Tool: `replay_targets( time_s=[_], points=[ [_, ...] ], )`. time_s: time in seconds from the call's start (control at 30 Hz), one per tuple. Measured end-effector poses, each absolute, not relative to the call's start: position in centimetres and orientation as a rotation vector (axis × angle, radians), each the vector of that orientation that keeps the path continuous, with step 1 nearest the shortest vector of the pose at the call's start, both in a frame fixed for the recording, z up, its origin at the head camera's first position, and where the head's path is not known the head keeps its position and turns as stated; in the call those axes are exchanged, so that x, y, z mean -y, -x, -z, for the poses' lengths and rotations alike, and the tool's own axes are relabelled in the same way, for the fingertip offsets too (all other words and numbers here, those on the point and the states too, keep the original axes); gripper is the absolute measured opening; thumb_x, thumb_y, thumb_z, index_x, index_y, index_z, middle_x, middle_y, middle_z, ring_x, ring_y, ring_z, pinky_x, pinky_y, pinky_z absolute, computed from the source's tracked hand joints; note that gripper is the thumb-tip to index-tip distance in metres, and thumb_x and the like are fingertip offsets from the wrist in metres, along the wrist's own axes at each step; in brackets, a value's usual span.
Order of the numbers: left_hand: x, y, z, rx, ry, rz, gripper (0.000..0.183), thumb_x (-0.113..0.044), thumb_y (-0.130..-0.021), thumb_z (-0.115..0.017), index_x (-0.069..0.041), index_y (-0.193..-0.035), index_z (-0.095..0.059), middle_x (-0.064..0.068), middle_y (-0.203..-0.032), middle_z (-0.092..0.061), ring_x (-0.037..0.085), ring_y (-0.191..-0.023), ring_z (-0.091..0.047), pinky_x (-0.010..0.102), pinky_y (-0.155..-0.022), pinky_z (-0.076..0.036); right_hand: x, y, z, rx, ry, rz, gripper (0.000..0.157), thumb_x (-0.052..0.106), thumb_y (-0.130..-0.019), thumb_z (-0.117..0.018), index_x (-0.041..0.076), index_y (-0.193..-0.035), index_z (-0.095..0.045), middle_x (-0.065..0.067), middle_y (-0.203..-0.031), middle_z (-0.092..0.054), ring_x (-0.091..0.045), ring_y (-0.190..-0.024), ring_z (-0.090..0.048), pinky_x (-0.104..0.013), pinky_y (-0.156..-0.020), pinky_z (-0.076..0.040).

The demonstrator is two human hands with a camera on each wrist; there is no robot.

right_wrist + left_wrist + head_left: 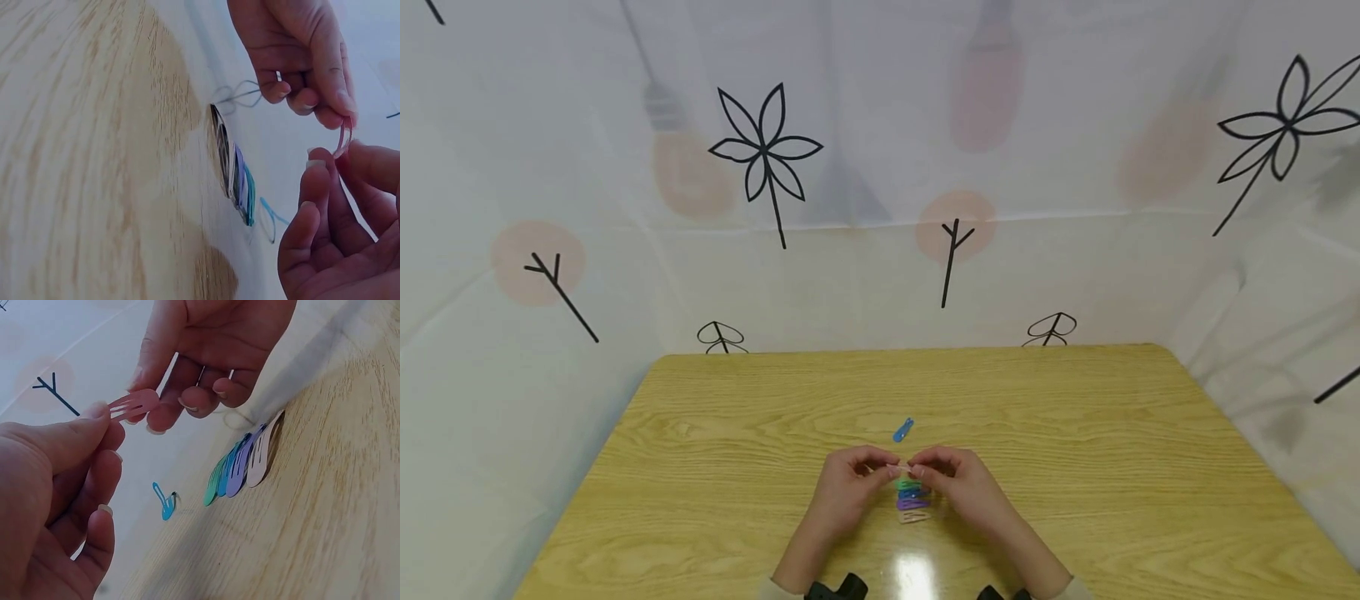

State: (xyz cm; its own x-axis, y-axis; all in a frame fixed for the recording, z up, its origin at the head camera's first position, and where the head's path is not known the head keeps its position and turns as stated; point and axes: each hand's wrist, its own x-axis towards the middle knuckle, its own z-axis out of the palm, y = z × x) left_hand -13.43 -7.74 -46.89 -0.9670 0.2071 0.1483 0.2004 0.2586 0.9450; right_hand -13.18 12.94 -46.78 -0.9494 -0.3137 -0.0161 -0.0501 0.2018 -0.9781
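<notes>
Pink hair clip [139,402] is held up off the table [700,425], bridging both hands: the left hand [844,486] pinches one end between thumb and finger, while the right hand [972,487] pinches the rounded end. In the right-wrist view a gap shows between its strips, so the step in hand looks like working this clip with the fingers — whether bending it open or snapping it flat, I cannot tell. Beneath, toward the person, a green clip [211,492], a dark blue clip [912,494], a purple clip [234,486] and a beige clip [257,474] lie close together in a row. On the far side, a bright blue clip [165,506] sits apart with its arms spread. Next, I judge, comes even thumb pressure at both ends, then perhaps laying it beside the green one.
</notes>
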Motion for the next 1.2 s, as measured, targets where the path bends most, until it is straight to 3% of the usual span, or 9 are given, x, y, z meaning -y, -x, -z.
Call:
replay_targets(
  time_s=[0.53,0.87,1.2],
  points=[
    [7.48,13.37,46.91,-2.482,-0.373,-1.933,0.01,-0.021,-0.086,-0.08,-0.015,-0.092,-0.075,-0.004,-0.084,-0.071,0.011,-0.076,-0.061,0.024,-0.067,-0.046,-12.84,12.98,46.69,-2.252,0.425,1.848,0.02,0.015,-0.094,-0.071,0.002,-0.108,-0.073,-0.011,-0.106,-0.071,-0.017,-0.092,-0.065,-0.028,-0.079,-0.053],
    [7.54,13.49,47.11,-2.442,-0.429,-1.944,0.019,-0.017,-0.088,-0.077,-0.006,-0.103,-0.073,0.001,-0.087,-0.071,0.011,-0.077,-0.062,0.023,-0.066,-0.047,-12.8,12.97,46.66,-2.256,0.483,1.852,0.018,0.012,-0.094,-0.069,0.001,-0.108,-0.073,-0.011,-0.104,-0.071,-0.018,-0.092,-0.065,-0.027,-0.079,-0.054],
    [7.33,13.26,46.88,-2.437,-0.471,-1.921,0.007,-0.016,-0.087,-0.078,-0.015,-0.093,-0.077,-0.002,-0.09,-0.072,0.012,-0.08,-0.062,0.024,-0.067,-0.046,-12.69,12.86,46.61,-2.327,0.465,1.817,0.012,0.012,-0.094,-0.07,0.006,-0.103,-0.075,-0.006,-0.101,-0.073,-0.014,-0.09,-0.064,-0.026,-0.077,-0.052]
  ],
)
